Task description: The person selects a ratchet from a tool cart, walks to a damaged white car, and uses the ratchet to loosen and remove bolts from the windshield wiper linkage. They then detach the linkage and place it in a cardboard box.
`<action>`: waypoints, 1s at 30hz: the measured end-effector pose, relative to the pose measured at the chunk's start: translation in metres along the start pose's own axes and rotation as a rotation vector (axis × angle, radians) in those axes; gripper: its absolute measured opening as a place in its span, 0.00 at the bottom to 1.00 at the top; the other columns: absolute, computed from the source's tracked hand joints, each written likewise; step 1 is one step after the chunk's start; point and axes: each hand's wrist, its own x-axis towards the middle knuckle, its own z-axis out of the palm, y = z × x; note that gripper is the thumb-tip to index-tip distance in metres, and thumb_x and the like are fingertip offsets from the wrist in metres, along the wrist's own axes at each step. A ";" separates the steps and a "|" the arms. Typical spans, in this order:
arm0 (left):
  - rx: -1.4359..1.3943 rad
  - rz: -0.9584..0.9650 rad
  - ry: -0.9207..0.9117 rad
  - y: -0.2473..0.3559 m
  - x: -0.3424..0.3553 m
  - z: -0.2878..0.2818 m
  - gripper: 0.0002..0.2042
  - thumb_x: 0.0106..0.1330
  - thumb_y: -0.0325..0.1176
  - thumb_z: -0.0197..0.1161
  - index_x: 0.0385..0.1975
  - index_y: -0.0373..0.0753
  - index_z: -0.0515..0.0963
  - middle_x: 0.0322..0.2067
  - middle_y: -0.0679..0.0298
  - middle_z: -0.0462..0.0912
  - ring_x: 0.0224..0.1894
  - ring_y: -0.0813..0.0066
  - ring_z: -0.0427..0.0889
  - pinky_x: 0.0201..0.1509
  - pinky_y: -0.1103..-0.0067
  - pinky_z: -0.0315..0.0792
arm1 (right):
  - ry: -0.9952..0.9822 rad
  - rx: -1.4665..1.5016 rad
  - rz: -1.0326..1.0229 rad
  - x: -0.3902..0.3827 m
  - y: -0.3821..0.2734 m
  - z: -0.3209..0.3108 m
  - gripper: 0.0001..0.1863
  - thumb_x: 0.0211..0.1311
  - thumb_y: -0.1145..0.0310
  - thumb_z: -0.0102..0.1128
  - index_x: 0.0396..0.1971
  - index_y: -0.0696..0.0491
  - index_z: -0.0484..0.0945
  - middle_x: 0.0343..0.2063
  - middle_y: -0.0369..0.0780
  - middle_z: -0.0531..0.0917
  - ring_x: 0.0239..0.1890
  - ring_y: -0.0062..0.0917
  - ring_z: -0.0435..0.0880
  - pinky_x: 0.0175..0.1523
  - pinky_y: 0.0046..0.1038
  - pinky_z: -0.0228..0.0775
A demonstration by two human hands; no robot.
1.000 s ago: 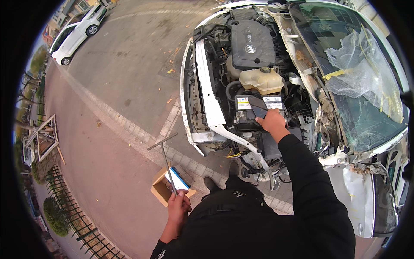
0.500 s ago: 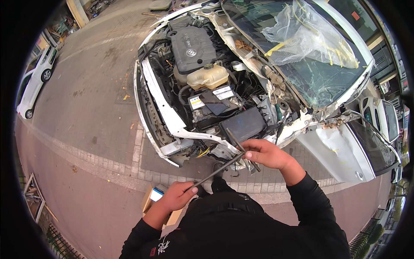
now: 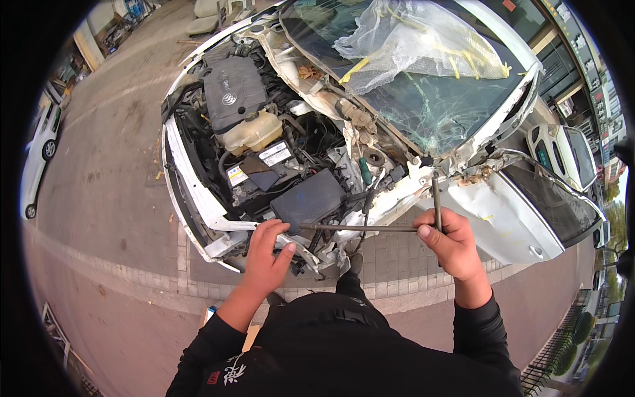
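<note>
Head view: a T-handled metal tool [image 3: 370, 228] is held between the two hands, above the near edge of a white car's opened engine bay. Its crossbar is gripped at the joint by the right hand [image 3: 451, 245], whose grip is clamped on the metal with the thumb laid across, and one end of the bar is pointed away to the far side. The shaft is extended leftward, almost level, toward the left hand [image 3: 268, 257]; there the grip is held loosely apart, with thumb and forefinger separated, and whether the tool's tip is touched by the fingertips cannot be told. Just beyond the shaft, a black lidded box [image 3: 309, 196] is seated in the bay. Farther left, a dark phone-like slab [image 3: 261, 173] is laid on the battery [image 3: 274, 155], between its pale labels. Beyond these, a yellowed reservoir [image 3: 250, 132] and a dark engine cover [image 3: 233, 92] are seen. On the far right, the cracked windshield [image 3: 423, 122] is partly covered by bubble wrap [image 3: 410, 46]; nearer on the right, a dented white door [image 3: 496, 221] is swung outward. A cardboard box [image 3: 251, 337] is mostly hidden at the near left by the person's body.
</note>
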 end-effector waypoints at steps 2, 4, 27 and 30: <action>-0.028 -0.072 0.010 -0.002 0.014 0.022 0.16 0.74 0.32 0.68 0.58 0.33 0.81 0.60 0.48 0.80 0.61 0.48 0.82 0.68 0.63 0.75 | 0.104 -0.143 -0.091 0.018 0.004 -0.052 0.06 0.78 0.73 0.67 0.45 0.60 0.85 0.29 0.28 0.77 0.32 0.13 0.70 0.38 0.22 0.64; -0.016 -0.120 0.073 -0.002 0.021 0.050 0.14 0.74 0.31 0.69 0.55 0.32 0.82 0.58 0.48 0.82 0.59 0.50 0.84 0.66 0.65 0.77 | 0.147 -0.363 -0.199 0.041 0.011 -0.103 0.06 0.79 0.72 0.66 0.44 0.60 0.85 0.25 0.31 0.77 0.30 0.16 0.70 0.36 0.25 0.65; 0.074 -0.295 0.243 0.017 0.077 0.165 0.10 0.75 0.30 0.69 0.50 0.33 0.84 0.57 0.51 0.84 0.49 0.62 0.86 0.61 0.69 0.79 | 0.038 -0.747 -0.312 0.152 0.093 -0.235 0.05 0.72 0.74 0.65 0.36 0.60 0.79 0.30 0.53 0.83 0.32 0.54 0.83 0.37 0.47 0.73; 0.051 -0.223 0.192 0.045 0.120 0.166 0.11 0.75 0.31 0.70 0.51 0.34 0.84 0.58 0.50 0.83 0.52 0.59 0.87 0.62 0.67 0.78 | 0.069 -0.846 -0.307 0.131 0.103 -0.208 0.07 0.72 0.74 0.65 0.34 0.58 0.77 0.30 0.51 0.83 0.34 0.54 0.83 0.37 0.51 0.72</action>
